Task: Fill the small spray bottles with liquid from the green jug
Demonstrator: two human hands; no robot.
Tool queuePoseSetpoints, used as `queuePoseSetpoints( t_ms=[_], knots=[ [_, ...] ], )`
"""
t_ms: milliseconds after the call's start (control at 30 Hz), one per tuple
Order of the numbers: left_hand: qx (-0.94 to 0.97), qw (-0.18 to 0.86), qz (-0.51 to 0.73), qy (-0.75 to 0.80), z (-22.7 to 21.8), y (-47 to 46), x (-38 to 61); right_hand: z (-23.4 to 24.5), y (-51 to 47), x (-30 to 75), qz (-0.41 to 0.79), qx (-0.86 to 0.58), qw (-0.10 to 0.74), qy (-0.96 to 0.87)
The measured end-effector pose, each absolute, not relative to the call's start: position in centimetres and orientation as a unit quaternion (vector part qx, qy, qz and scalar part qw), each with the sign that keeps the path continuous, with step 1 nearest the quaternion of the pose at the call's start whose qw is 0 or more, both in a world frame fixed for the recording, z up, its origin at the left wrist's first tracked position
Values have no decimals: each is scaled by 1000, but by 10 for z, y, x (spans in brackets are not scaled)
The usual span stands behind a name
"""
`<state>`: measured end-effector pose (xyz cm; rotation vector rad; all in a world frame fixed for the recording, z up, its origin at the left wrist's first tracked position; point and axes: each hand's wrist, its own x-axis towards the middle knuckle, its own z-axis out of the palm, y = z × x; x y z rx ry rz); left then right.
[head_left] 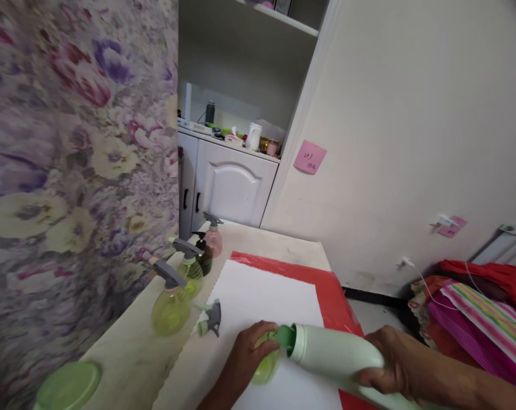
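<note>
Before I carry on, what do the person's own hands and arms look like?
The left hand and right hand are bare, without gloves. No sleeve, watch or bracelet shows on the visible forearms. Some fingers are hidden, so rings can't be ruled out.

Left hand (246, 352) around yellow-green bottle (265, 369), right hand (388, 364) holding tilted pale green container (335, 350); spray head (214, 318) nearby

Single head-worn view, forward and down over the table (132, 353).
</note>
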<state>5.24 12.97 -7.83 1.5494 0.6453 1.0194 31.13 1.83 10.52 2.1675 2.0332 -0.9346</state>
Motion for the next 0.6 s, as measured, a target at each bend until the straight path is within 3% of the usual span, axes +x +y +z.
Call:
queuePoseSetpoints(
  t_ms=[600],
  knots=[
    [651,559,432,279,-73,127,52,118,20,298,-306,705,31,639]
  ],
)
